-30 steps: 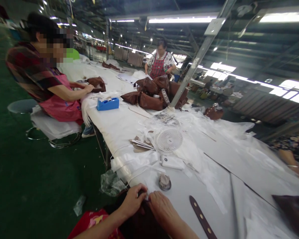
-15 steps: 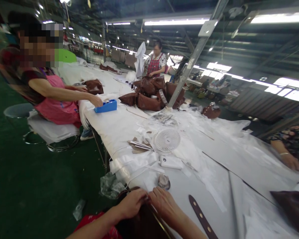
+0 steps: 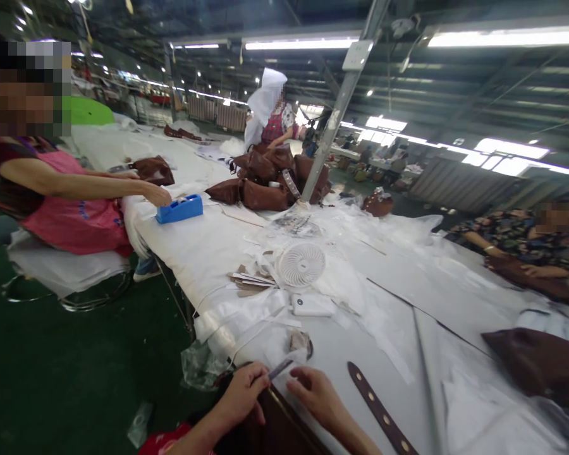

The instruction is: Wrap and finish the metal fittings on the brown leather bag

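Note:
My left hand pinches a thin greyish strip that sticks out toward the right, above the edge of a dark brown leather piece at the bottom. My right hand is just right of the strip, its fingers apart and curved, with nothing visible in them. A crumpled beige bit lies on the table beyond my hands. To the right of my right hand lies a brown strap with metal eyelets.
A white fan, a white device and paper scraps lie ahead. Farther off are a blue tape dispenser under a person's hand, piled brown bags and a metal post. Another person sits at right with brown leather.
My hands have moved apart, and the thin strip now shows in my left hand. The view has turned right, showing more of the person at right. The far person's white sheet has shifted.

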Motion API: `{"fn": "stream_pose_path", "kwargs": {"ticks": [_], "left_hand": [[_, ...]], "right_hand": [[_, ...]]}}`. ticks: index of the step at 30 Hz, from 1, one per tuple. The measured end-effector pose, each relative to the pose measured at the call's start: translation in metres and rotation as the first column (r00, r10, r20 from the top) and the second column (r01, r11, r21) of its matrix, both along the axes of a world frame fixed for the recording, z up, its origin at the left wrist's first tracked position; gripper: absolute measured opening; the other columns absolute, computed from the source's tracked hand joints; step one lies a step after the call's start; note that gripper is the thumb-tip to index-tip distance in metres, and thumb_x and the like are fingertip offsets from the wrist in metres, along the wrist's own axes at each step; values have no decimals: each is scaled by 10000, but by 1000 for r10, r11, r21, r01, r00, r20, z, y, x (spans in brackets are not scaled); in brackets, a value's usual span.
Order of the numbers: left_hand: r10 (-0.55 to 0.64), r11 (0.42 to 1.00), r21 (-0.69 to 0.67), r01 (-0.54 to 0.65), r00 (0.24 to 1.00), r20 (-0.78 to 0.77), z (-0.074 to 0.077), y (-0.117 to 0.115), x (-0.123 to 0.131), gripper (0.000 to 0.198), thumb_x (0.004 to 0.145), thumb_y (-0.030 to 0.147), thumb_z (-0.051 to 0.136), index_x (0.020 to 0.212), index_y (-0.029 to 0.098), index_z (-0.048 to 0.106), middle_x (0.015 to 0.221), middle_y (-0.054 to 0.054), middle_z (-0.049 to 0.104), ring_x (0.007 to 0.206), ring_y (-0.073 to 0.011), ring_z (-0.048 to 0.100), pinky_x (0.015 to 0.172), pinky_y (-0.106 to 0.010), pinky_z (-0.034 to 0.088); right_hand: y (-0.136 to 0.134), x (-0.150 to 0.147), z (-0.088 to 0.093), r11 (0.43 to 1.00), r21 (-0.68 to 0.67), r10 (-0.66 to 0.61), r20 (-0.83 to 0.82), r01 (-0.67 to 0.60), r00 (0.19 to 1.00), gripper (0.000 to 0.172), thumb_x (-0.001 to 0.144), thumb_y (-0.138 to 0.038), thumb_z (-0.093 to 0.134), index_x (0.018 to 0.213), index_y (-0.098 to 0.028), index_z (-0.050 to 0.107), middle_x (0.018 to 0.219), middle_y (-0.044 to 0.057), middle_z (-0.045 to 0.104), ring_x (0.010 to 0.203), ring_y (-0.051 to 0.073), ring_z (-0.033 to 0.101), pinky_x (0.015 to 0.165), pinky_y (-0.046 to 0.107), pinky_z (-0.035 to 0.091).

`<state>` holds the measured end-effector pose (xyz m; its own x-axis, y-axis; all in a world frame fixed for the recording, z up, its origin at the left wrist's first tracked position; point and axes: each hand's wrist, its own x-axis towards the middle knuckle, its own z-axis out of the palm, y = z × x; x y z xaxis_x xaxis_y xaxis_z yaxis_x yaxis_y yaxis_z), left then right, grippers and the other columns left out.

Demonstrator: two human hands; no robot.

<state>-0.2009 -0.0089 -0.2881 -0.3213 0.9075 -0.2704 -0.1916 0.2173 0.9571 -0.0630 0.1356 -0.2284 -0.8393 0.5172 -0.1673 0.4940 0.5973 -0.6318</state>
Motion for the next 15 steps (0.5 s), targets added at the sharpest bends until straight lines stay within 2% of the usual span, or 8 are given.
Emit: {"fn": "stream_pose_path", "kwargs": {"ticks": [1, 2, 4, 8, 10, 13, 15], "left_hand": [[-4, 1000, 7, 4, 1000, -2, 0, 0, 1, 390, 824, 553, 462, 801, 166, 499, 709, 34, 501, 374, -123, 608, 279, -134, 241], [-9, 1000, 13, 9, 1000, -7, 0, 0, 1, 395, 830, 555, 461, 813, 163, 509, 720, 26, 522, 379, -122, 610, 283, -134, 254], [-21, 1000, 19, 21, 999, -24, 1, -1, 2, 405, 837, 554, 461, 845, 156, 536, 780, 0, 570, 391, -118, 617, 293, -137, 287], [-44, 998, 29, 47, 995, -88, 1, -3, 0, 428, 834, 555, 486, 927, 150, 589, 932, -65, 636, 426, -120, 634, 310, -148, 327], [-61, 997, 40, 67, 989, -136, 1, -4, -3, 445, 832, 572, 483, 954, 165, 617, 1008, -87, 660, 487, -135, 656, 355, -178, 418], [-12, 998, 59, 30, 959, -282, 2, -5, -3, 478, 796, 624, 490, 923, 197, 664, 1054, -84, 693, 727, -208, 699, 621, -283, 586], [26, 998, 64, -2, 921, -388, 5, -5, 3, 464, 746, 644, 535, 857, 221, 688, 971, -62, 727, 876, -257, 686, 785, -340, 585]], "right_hand": [[-13, -5, -7, 992, -120, -38, -48, 32, 998, 257, 838, -365, 539, 848, -157, 690, 669, 1, 653, 617, 150, 576, 535, 214, 400], [-23, -10, -13, 955, -277, -137, -111, 101, 984, 258, 803, -375, 572, 792, -142, 681, 658, 3, 639, 609, 145, 558, 528, 212, 389], [-38, -21, -23, 881, -430, -294, -167, 199, 941, 275, 764, -399, 590, 710, -133, 638, 618, -5, 592, 572, 127, 507, 501, 211, 358], [-41, -28, -28, 813, -507, -431, -193, 287, 881, 315, 777, -429, 545, 648, -143, 573, 546, -26, 511, 502, 99, 421, 457, 216, 305], [-40, -27, -24, 790, -539, -453, -191, 293, 871, 351, 797, -431, 528, 591, -147, 548, 497, -36, 475, 466, 88, 392, 441, 218, 283], [-41, -16, -16, 766, -562, -482, -182, 312, 857, 385, 828, -416, 546, 555, -145, 533, 472, -47, 462, 440, 73, 387, 434, 209, 288], [-42, 0, -10, 750, -546, -539, -178, 373, 823, 361, 857, -416, 573, 631, -135, 570, 538, -45, 517, 466, 76, 447, 453, 200, 353]]}}
